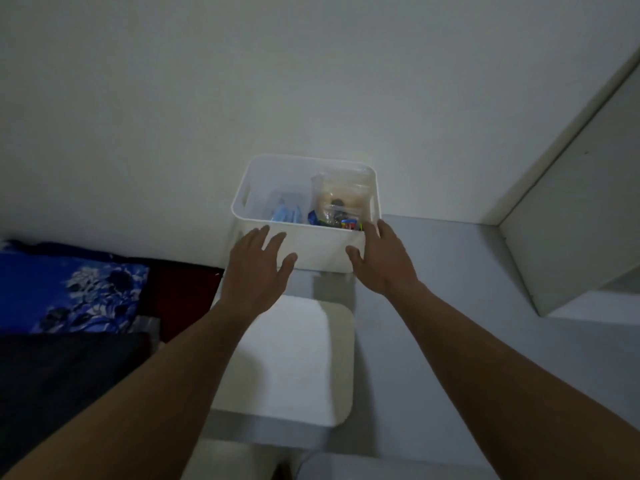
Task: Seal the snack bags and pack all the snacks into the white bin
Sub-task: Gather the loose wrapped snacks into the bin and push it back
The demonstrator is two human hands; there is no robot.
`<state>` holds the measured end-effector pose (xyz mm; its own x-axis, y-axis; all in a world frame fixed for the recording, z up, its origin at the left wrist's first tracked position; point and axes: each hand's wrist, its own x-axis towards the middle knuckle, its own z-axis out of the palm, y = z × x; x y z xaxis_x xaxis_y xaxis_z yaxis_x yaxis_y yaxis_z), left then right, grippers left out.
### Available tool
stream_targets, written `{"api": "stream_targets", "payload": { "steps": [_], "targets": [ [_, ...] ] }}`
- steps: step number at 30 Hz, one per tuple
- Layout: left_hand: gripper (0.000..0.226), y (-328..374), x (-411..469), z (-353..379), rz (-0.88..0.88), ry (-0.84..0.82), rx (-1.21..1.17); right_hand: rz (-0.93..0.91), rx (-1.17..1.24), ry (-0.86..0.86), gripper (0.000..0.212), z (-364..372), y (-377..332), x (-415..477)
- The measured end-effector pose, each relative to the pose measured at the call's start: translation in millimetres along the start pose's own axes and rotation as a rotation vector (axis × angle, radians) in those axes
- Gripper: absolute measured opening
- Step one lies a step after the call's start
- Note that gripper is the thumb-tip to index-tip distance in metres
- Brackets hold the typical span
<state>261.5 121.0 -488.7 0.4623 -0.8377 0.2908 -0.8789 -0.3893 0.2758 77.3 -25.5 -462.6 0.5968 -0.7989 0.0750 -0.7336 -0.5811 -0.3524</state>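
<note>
The white bin [322, 249] stands on the grey floor against the wall. Inside it, a clear snack bag with pale brown contents [341, 197] leans on the right, small colourful wrapped snacks [341, 223] lie below it, and a blue packet [284, 213] sits at the left. My left hand [258, 268] is spread flat over the bin's near left wall, fingers apart. Against the bin's near right corner rests my right hand [382, 258], fingers apart, its thumb on the front wall. Neither hand holds a snack.
A white stool or small table top [294, 362] sits just below my arms, in front of the bin. Blue floral bedding [69, 289] and dark cloth lie at the left. A white cabinet panel [568, 220] juts out at the right.
</note>
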Motion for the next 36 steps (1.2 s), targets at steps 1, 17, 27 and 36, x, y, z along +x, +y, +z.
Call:
{"api": "stream_targets", "payload": {
  "steps": [1, 17, 27, 36],
  "targets": [
    [0.059, -4.8, -16.2, 0.9, -0.022, -0.015, 0.006, 0.015, 0.022, -0.011, 0.065, 8.8, -1.9, -15.1],
    [0.072, -86.2, -144.0, 63.8, -0.249, -0.473, 0.092, 0.298, -0.040, -0.427, 0.084, 138.0, -10.4, -156.6],
    [0.108, -105.0, -139.1, 62.3, -0.581, -0.480, -0.142, 0.516, 0.243, -0.355, 0.088, 134.5, -25.2, -150.5],
    [0.081, -129.6, -123.0, 20.2, -0.716, -0.259, -0.402, 0.699, 0.638, -0.094, 0.086, 93.0, -42.6, -152.8]
  ]
}}
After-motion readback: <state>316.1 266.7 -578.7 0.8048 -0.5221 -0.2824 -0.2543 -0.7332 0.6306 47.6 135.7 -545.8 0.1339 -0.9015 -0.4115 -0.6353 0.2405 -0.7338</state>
